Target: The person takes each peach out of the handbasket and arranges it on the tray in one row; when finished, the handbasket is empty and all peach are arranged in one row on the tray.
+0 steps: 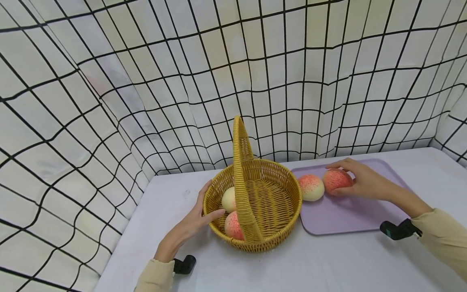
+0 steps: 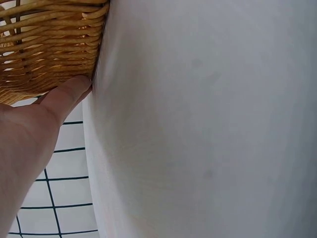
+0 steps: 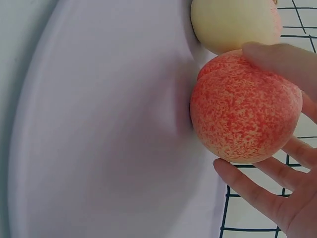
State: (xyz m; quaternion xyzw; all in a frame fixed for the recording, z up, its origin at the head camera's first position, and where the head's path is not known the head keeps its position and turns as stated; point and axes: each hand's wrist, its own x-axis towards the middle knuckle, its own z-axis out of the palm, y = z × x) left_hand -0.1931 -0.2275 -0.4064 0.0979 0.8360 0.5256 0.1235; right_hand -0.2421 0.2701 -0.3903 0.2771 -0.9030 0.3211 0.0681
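Note:
A wicker basket (image 1: 271,194) with a tall arched handle stands on the table, with two peaches inside at its left, a pale one (image 1: 228,200) and a redder one (image 1: 233,225). My left hand (image 1: 195,221) grips the basket's left side, thumb over the rim and fingers along the outer wall. In the left wrist view, fingertips reach the base of the woven wall (image 2: 54,49). On the purple tray, my right hand (image 1: 365,180) holds a red-speckled peach (image 3: 245,109) between thumb and fingers. Right beside it sits another peach (image 1: 311,187), pale below and red on top.
The purple tray (image 1: 350,221) lies right of the basket, its left edge close to the basket's rim. A white cloth (image 1: 284,267) covers the table. Behind and to the left rise white walls with black grid netting (image 1: 270,89).

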